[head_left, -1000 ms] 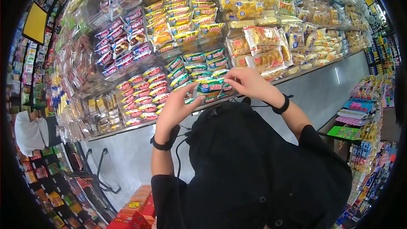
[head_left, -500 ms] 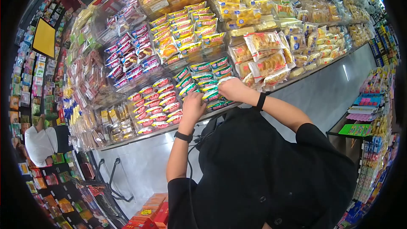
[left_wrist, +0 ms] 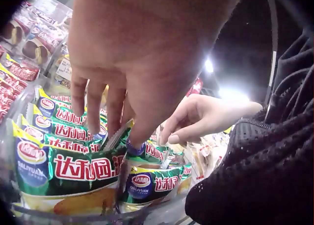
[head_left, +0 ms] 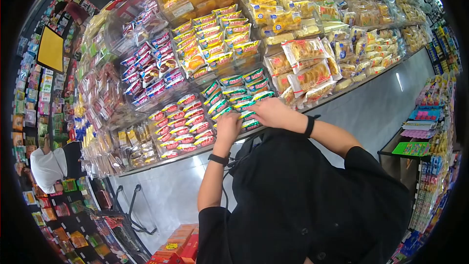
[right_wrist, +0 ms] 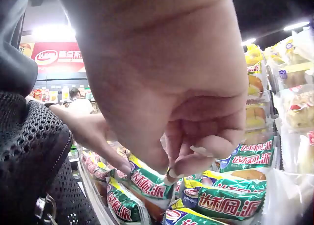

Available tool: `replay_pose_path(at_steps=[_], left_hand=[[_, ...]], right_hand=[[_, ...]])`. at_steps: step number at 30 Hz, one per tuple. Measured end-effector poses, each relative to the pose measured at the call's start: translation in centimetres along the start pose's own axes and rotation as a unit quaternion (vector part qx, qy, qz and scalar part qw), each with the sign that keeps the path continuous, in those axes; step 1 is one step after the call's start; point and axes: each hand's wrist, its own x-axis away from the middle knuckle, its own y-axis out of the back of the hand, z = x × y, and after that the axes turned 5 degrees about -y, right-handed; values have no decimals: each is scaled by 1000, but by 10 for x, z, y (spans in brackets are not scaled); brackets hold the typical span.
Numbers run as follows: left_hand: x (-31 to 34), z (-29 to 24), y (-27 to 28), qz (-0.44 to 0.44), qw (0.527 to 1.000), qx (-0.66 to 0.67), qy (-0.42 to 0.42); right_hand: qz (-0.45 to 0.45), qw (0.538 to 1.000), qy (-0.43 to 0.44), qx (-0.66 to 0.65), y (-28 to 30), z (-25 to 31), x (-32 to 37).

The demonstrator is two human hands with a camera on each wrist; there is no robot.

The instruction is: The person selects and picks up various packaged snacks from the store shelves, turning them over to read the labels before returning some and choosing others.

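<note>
Both hands are over a clear bin of green-topped pie packets (head_left: 231,92). My left hand (head_left: 228,126) reaches down at the bin's front, its thumb and fingers at the crimped edges of the packets in the left wrist view. To its right, my right hand (head_left: 278,114) has its thumb and forefinger together on the end of a green pie packet (right_wrist: 148,183), seen in the right wrist view. The left fingertips touch that packet's other end. Other green packets (left_wrist: 81,168) stand in rows around the fingers, which hide part of the front ones.
Red pie packets (head_left: 183,123) fill the bin on the left. Behind are yellow packets (head_left: 210,39) and purple ones (head_left: 149,71); bagged pastries (head_left: 312,76) lie to the right. The counter's front edge (head_left: 190,152) runs before my body. A person in white (head_left: 49,168) is at far left.
A green packet was held up between both hands over the bin's front. The hands have since gone down among the packets, and that packet no longer shows above them. The head view has shifted.
</note>
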Motion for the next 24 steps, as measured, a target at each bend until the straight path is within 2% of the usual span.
replay_pose_path(at_steps=[2,4,5,6,7,8,9,13,18,24], left_hand=[[-1,-3,3,46,999,-9,24],[-6,-11,15,106,993,-10,46],[1,-6,12,24,999,-20,-36],[2,-5,13,23,999,-10,-29],[1,-9,19,22,999,-1,-23],[2,-12,28,44,999,16,21],[1,-16,39,32,999,17,20],[21,-3,61,-7,998,-61,30],[40,17,65,12,996,-52,67],[33,12,58,45,990,-129,45]], right_hand=[[-100,989,63,-93,59,36,4],[-198,965,117,-126,121,69,18],[-243,948,175,-110,145,77,29],[-287,925,231,-94,170,81,43],[-307,908,257,-125,189,86,55],[-327,888,285,-153,208,91,67],[-345,874,302,-159,221,93,80],[-369,878,270,-142,223,105,103],[-368,901,205,-109,222,106,109],[-372,906,178,-91,225,100,106]])
